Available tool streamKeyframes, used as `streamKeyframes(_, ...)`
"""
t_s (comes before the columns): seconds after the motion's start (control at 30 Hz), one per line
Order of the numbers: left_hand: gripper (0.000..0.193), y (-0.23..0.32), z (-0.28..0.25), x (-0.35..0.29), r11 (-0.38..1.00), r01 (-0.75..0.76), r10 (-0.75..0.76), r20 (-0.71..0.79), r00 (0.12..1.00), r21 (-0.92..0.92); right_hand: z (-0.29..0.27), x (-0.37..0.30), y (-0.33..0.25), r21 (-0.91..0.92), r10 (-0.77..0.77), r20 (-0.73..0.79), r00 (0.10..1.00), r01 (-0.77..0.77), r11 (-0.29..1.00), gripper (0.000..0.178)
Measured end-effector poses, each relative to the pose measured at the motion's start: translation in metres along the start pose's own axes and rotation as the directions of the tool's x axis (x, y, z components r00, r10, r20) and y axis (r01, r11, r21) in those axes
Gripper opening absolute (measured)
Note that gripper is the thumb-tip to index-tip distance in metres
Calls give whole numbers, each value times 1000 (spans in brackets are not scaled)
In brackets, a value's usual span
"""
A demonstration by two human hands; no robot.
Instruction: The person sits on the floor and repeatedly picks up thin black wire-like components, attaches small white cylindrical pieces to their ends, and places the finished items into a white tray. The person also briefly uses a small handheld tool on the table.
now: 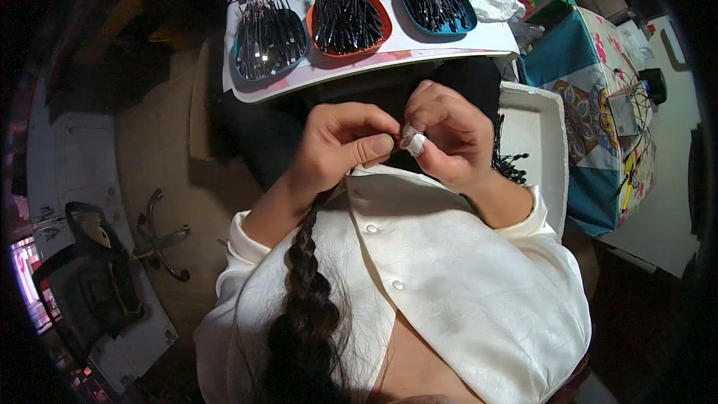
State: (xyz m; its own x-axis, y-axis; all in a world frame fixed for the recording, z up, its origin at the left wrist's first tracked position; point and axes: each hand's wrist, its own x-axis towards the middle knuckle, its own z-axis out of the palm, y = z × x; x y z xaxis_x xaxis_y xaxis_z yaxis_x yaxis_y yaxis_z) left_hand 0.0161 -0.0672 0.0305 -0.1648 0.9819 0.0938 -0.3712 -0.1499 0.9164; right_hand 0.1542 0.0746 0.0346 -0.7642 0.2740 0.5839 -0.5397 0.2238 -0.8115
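The shirt is white, smooth and faintly sheened, with round buttons down its front; over it hangs a thick, dark braid with loose wisps. Ahead stands a white tabletop with rounded corners and a pinkish pattern along its near edge. On it sit a teal bowl, an orange-red bowl and a blue bowl, all smooth and rounded, each heaped with thin black cable pieces, some tipped with shiny metal. Crumpled white plastic lies beside the blue one. At the right, a thick-walled white foam box holds more black cables, and a teal patchwork cloth drapes nearby.

The small, dark reddish piece is between the two hands, just above the shirt's upper hem; its exact kind is too small to tell. The left hand pinches it between thumb and curled forefinger, the other fingers folded in. The right hand closes thumb and forefinger on its other end, remaining fingers bent. A white wrap covers the right thumb's tip.
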Motion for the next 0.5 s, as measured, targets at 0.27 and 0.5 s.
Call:
streamKeyframes(0.27,12,14,0,-6,875,-135,201,-94,975,465,-6,-5,16,-65,2,8,1000,-2,998,19)
streamKeyframes(0.5,11,12,-2,1,922,-60,124,-145,982,382,-8,8,13,-371,-120,45,992,128,920,21)
